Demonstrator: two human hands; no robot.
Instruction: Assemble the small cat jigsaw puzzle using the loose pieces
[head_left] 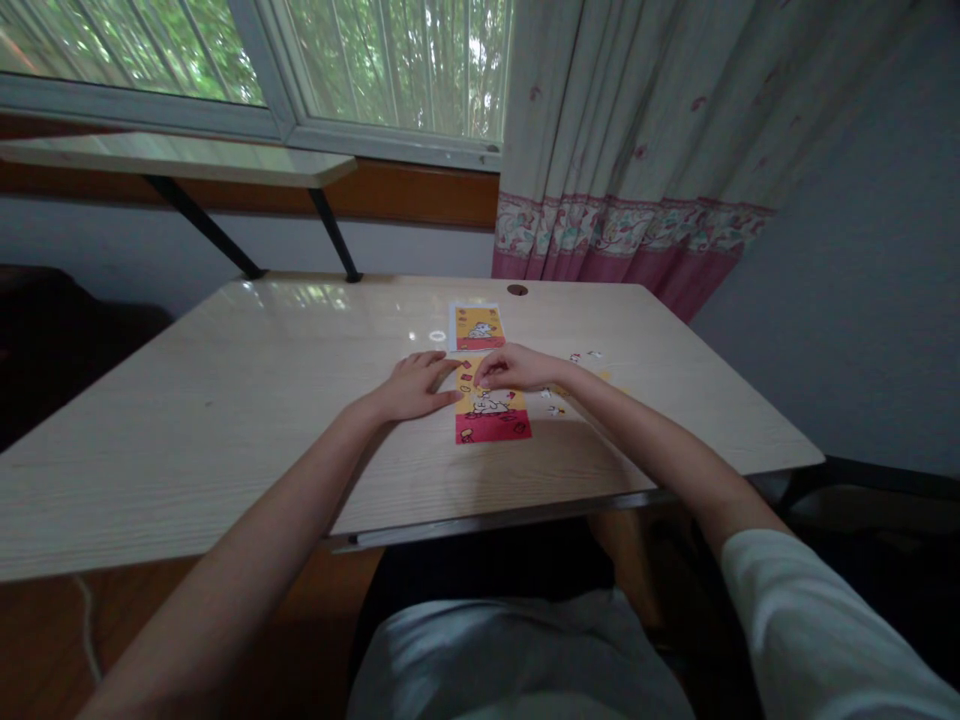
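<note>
A yellow and red picture card (493, 427) with a white cartoon animal lies flat on the desk in front of me. My left hand (418, 386) rests at its left edge, fingers spread, with the thumb and a fingertip at the card's border. Over the card's upper part, my right hand (510, 368) has its fingers pinched together; whatever is between them is hidden or too small to name. Behind it lies a similar smaller picture (478, 326) on a white sheet. Several small cut-out stickers (556, 410) are scattered to the right, partly behind my right forearm.
The pale wooden desk (285, 430) has a round cable hole (517, 290) near its back edge. A raised shelf (180, 160) on black supports stands at the back left. Beyond the desk hang a floral curtain (630, 150) and a window (397, 70).
</note>
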